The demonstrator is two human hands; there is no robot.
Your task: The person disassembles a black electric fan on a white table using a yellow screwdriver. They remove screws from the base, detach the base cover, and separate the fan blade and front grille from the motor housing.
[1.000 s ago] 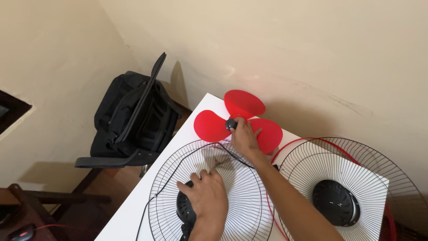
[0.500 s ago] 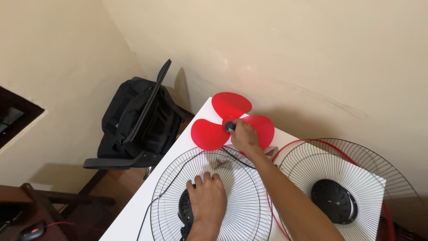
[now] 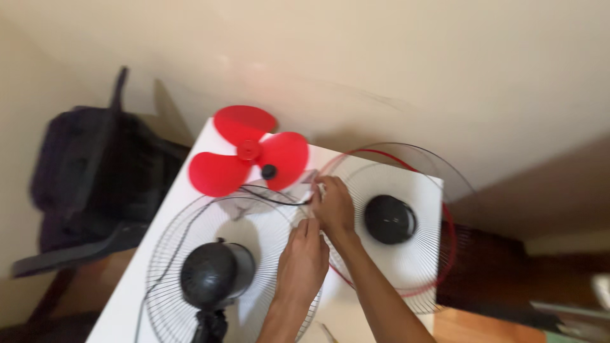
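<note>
Bag (image 3: 76, 165), dark and blurred, sits at the far left, off the white table (image 3: 159, 209). Next comes the rear wire guard (image 3: 190, 235) with the black motor (image 3: 213, 273), and behind it the red blade (image 3: 248, 155) with a small black cap (image 3: 269, 171) just beside its hub. The left hand (image 3: 304, 263) lies flat on the guard's rim, fingers together. The right hand (image 3: 332, 204) pinches something small and pale; what it is I cannot tell. To do this well, I think the left hand should press the guard steady. The front guard (image 3: 394, 222) lies to the right.
</note>
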